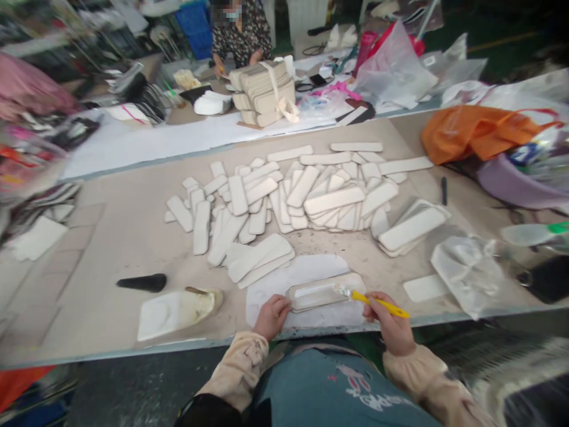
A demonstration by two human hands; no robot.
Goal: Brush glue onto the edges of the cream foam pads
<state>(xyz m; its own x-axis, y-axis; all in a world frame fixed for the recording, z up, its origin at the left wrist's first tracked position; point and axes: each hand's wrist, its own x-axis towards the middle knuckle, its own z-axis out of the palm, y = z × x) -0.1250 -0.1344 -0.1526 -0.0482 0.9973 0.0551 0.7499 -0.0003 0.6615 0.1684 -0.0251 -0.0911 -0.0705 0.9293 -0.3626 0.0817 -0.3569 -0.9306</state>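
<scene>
My right hand (393,326) is closed round the yellow handle of a small brush (380,303). The brush's bristles touch the right part of a flat, oblong piece with rounded ends (328,292), which has a whitish, wet-looking band along its middle. At the left end of that piece, my left hand (272,315) pinches its edge between thumb and fingers. Under the piece lies a white paper sheet (262,296). To the left, a cut-open white plastic bottle (178,309) lies on its side with a pale substance and a brown stick in its opening.
Many pale oblong pieces (334,201) lie heaped across the table (120,237). A black tapered object (142,283) is at left. A clear plastic bag (467,273) and an orange bag (480,133) are at right. Across the table sits a person (242,32) near a tied stack (264,92).
</scene>
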